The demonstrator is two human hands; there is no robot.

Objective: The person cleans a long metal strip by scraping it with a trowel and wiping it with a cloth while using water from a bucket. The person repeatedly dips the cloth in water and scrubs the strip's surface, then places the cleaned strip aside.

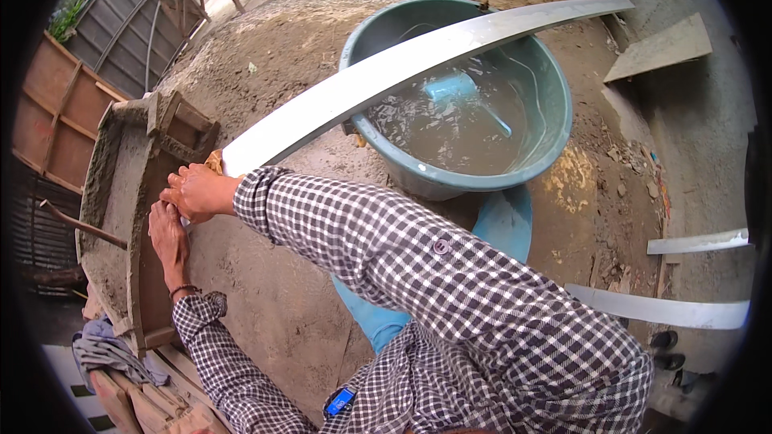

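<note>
A long, pale metal straightedge (pixel 346 95) lies slanted across the rim of a round green tub (pixel 462 182), its far end reaching past the tub to the right. My left hand (pixel 169 243) is closed around the near end, where a bit of the bar's edge shows beside the fingers. My right hand (pixel 199 191) is bent over the bar just above the left one, fingers closed. A crumpled brown sponge-like piece (pixel 215 161) pokes out by it; its rest is hidden under the hand. Murky water fills part of the tub, with a light-blue dipper (pixel 452 88) floating in it.
Left of my hands stands a mortar-caked wooden trough (pixel 112 193) with a stick leaning in it. A grey cloth (pixel 121 350) lies on timber at lower left. Two pale strips (pixel 659 305) and a leaning board (pixel 661 48) are at the right wall. Bare soil (pixel 281 40) spreads behind.
</note>
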